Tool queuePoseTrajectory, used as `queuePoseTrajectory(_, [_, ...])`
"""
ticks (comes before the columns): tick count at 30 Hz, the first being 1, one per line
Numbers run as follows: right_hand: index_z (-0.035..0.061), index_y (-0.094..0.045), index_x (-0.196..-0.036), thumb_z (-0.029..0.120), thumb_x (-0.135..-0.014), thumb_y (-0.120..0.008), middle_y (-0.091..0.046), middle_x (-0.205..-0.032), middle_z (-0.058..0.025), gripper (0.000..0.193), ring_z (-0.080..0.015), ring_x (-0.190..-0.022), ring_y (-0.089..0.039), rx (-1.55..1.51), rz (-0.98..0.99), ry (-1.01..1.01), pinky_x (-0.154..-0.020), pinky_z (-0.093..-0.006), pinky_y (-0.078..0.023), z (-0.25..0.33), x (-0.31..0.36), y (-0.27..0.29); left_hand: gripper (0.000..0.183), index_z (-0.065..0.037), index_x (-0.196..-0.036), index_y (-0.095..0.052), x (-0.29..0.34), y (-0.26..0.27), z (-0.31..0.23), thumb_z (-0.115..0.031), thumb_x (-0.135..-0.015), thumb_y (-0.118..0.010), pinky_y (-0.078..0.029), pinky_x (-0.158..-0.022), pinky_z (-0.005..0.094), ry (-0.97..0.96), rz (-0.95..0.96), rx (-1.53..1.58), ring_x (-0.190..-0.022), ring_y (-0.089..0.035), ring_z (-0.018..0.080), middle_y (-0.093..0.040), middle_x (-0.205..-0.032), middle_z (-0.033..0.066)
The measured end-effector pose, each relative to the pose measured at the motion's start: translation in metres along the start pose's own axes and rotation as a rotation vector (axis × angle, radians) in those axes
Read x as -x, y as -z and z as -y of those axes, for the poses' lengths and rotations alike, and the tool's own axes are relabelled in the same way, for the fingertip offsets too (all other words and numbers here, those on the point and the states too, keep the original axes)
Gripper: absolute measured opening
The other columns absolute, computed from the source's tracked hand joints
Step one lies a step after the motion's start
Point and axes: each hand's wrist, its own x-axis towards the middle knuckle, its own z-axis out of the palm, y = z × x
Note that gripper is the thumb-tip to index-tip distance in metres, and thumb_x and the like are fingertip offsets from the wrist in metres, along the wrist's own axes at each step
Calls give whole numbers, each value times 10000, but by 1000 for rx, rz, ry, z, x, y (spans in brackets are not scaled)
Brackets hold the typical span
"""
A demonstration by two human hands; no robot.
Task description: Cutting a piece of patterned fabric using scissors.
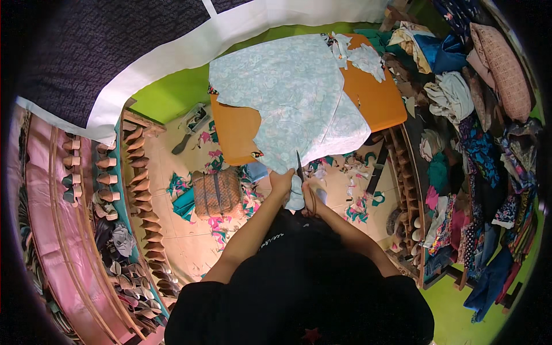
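Pale blue patterned fabric (pixel 293 86) lies spread over an orange table (pixel 376 103), its near end hanging over the front edge. My left hand (pixel 281 184) pinches that near end. In my right hand (pixel 311 198) are scissors (pixel 299 164), with dark blades pointing up along the fabric's edge. A bunched piece of the same pale cloth (pixel 295 195) hangs between the two hands. How far the blades are apart is too small to tell.
Wooden shoe lasts (pixel 144 198) line a rack on the left. A strapped woven bundle (pixel 217 193) sits on the floor among colourful scraps (pixel 357 214). Piled clothes and fabrics (pixel 454 103) fill the right side. A dark patterned cloth with white border (pixel 132 52) hangs at the far left.
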Motion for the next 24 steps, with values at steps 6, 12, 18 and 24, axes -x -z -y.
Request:
queuePoseTrajectory(6, [83,-437,-875,586,-801,-148,-453,-639,-68,584,-130,-440,-439,-98,-40,286,-355,-241,-341,-15,-22,-3,332,70,-826,-512,-2,0,-1,-114,-586,-648,-431,-579,307,77,82,-107,-643,-541,211,-559,-740,115])
queuePoseTrajectory(12, [97,-422,-889,609,-786,-193,-426,-567,-58,571,-116,-406,-423,-180,9,67,-318,-231,-324,-2,-8,3,308,73,-808,-513,0,5,-4,-102,-591,-642,-428,-569,301,23,127,-14,-626,-532,188,-560,-734,112])
queuePoseTrajectory(18, [90,-433,-808,591,-798,-210,-434,-643,-61,549,-104,-510,-414,-58,-51,191,-408,-244,-345,-7,-15,4,307,61,-847,-503,-3,6,4,-72,-604,-635,-430,-605,292,46,133,31,-680,-540,191,-557,-781,113])
queuePoseTrajectory(24, [31,-450,-750,513,-836,-203,-442,-598,-53,549,-120,-516,-409,61,-125,440,-479,-260,-355,-37,-46,5,376,49,-927,-475,-13,6,25,-63,-606,-636,-428,-664,292,76,101,137,-767,-536,207,-547,-862,124])
